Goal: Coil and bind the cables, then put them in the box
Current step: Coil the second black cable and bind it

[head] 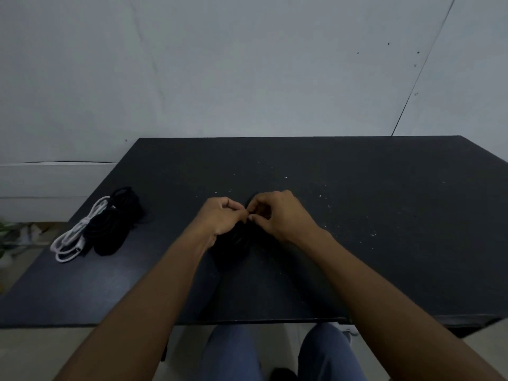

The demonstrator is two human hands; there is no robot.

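Note:
A coiled black cable (233,243) lies on the black table (357,215) in front of me, mostly hidden under my hands and hard to tell from the dark top. My left hand (222,215) and my right hand (275,213) meet above it, fingertips pinched together on a thin black tie or cable end at the top of the coil. At the table's left side rest a white coiled cable (74,235) and a pile of black coiled cables (115,224), touching each other. No box is in view.
A grey wall stands right behind the table's far edge. A low white ledge (49,182) runs at the left, with some green leaves (5,232) below it. My knees in blue trousers show under the table's near edge.

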